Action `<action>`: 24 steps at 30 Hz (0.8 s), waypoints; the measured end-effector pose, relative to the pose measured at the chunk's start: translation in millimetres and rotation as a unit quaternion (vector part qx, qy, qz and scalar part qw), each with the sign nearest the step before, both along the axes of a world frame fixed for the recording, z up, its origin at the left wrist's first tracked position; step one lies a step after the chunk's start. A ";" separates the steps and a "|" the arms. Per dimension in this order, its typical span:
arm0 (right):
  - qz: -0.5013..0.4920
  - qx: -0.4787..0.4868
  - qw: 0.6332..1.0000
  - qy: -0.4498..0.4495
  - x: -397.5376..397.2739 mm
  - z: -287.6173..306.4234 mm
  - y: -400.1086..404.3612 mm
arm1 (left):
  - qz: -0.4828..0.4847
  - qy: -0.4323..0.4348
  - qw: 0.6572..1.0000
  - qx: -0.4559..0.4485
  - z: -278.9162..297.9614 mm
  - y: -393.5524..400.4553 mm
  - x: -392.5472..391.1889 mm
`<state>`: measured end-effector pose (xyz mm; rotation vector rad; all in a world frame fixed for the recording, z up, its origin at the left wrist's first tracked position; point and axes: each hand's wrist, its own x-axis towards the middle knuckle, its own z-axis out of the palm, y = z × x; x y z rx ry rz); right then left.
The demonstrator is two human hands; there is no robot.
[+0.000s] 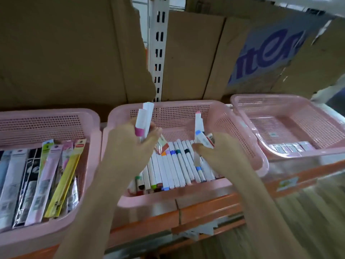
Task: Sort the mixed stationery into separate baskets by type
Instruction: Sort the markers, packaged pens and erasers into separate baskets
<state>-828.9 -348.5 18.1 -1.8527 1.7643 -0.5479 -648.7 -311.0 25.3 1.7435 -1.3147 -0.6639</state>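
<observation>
Both hands are over the middle basket (pixel 186 198), where white markers (pixel 173 165) with coloured caps lie in a row beneath them. The left hand (pixel 128 144) grips upright white markers with a pink cap (pixel 144 120); the right hand (pixel 222 152) pinches several more, blue-capped (pixel 199 131).

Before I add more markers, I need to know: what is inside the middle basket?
The middle basket holds a row of white markers with coloured caps, lying side by side. Both hands cover part of the row; anything beneath it is hidden.
</observation>
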 end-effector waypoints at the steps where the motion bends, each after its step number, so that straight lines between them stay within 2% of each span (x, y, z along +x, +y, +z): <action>1: 0.017 0.026 0.999 0.026 3.8 -4.7 -11.1 | 0.014 -0.003 1.000 0.004 -0.1 -1.5 3.2; 6: 0.122 0.152 0.968 0.162 21.2 -32.3 -46.6 | 0.072 -0.008 0.997 0.032 -2.3 -3.2 6.3; 9: 0.175 0.182 0.948 0.193 21.9 -40.0 -49.6 | 0.098 -0.023 0.993 0.064 -6.5 -3.3 -1.7; 13: 0.202 0.216 0.938 0.181 12.0 -37.8 -60.1 | 0.119 -0.044 0.989 0.080 -11.0 -6.8 -16.6; 17: 0.161 0.180 0.958 0.154 1.8 -32.7 -80.5 | 0.130 -0.077 0.984 0.089 -8.9 -11.4 -32.3; 20: 0.149 0.183 0.967 0.097 3.0 -34.6 -82.8 | 0.125 -0.059 0.985 0.098 -8.6 -12.4 -38.5; 24: 0.221 0.246 0.936 0.122 11.3 -38.9 -70.1 | 0.117 -0.074 0.984 0.112 -13.0 -11.3 -37.4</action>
